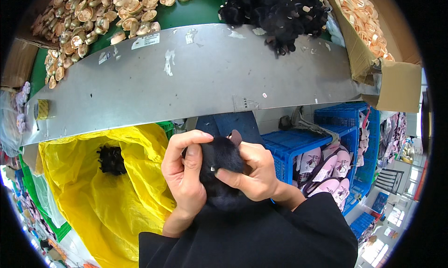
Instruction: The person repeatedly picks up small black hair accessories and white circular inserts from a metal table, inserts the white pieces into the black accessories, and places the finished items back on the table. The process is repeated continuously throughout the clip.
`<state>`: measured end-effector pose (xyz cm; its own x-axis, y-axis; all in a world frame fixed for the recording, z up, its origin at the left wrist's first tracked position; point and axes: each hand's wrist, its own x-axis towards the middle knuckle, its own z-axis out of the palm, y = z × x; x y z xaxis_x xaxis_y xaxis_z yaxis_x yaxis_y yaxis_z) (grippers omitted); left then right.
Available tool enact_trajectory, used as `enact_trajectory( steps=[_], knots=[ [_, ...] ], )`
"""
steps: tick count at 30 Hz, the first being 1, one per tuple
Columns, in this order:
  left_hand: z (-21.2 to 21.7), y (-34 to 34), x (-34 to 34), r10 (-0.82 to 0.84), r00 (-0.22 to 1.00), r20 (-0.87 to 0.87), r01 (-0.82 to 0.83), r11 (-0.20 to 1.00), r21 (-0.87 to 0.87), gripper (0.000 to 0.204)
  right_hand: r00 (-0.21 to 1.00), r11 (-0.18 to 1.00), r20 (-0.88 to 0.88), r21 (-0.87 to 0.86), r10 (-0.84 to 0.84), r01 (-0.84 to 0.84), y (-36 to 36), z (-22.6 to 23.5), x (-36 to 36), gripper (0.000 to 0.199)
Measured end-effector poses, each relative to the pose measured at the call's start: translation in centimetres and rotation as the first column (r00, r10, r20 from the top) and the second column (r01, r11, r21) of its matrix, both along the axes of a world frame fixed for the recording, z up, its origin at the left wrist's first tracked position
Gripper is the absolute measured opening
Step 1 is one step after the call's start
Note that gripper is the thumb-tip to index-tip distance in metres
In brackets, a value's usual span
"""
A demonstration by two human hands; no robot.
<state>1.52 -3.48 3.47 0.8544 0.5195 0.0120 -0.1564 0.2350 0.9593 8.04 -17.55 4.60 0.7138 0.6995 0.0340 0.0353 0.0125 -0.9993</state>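
Note:
Just in front of my body, below the table's near edge, both hands hold a black fuzzy piece (223, 157) with a small brownish ear-like tab on its top. My left hand (186, 172) grips its left side, thumb and forefinger bent at its upper edge. Fingers of my right hand (255, 172) wrap behind the right side, and the thumb presses on the front beside a small pale spot. The lower end of the piece blends into my black clothing, so its full shape cannot be made out.
A grey metal tabletop (196, 76) bears gold-and-peach half shells (130, 9), black fuzzy pieces (280, 16) and a tape roll (42, 109). A cardboard box (352, 48) holds peach plastic parts. Lower left, a yellow bag (70, 188) contains black pieces. Blue crates (298, 144) with pink slippers stand right.

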Motion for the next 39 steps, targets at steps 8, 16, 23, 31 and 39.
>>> enact_trajectory(
  steps=[8,16,23,31,39],
  knots=[
    [-1.6,-1.0,0.0,0.085,0.996,0.009,-0.085,0.994,0.061,0.017,0.972,0.992,-0.205,0.017,-0.118,0.124,0.7,-2.1,0.4,0.021],
    [-1.4,-0.4,-0.1,0.079,0.991,-0.109,-0.077,0.997,0.021,0.028,0.707,0.957,0.687,-0.061,-0.166,0.284,0.5,-2.0,2.5,0.055],
    [-2.0,1.2,-1.2,0.076,0.973,-0.216,-0.021,0.968,0.248,0.023,0.827,0.985,0.556,-0.083,-0.078,0.149,1.1,-3.3,2.3,0.07],
    [-0.2,2.3,0.7,-0.072,0.994,-0.079,0.107,0.722,0.683,0.049,0.832,0.978,0.555,-0.177,0.01,0.107,0.3,-4.4,3.1,0.048],
    [-1.2,3.0,2.3,-0.212,0.961,-0.18,0.277,0.791,0.546,0.059,0.887,0.977,0.448,-0.212,0.108,-0.012,-0.3,-4.1,5.0,0.051]
  ],
)
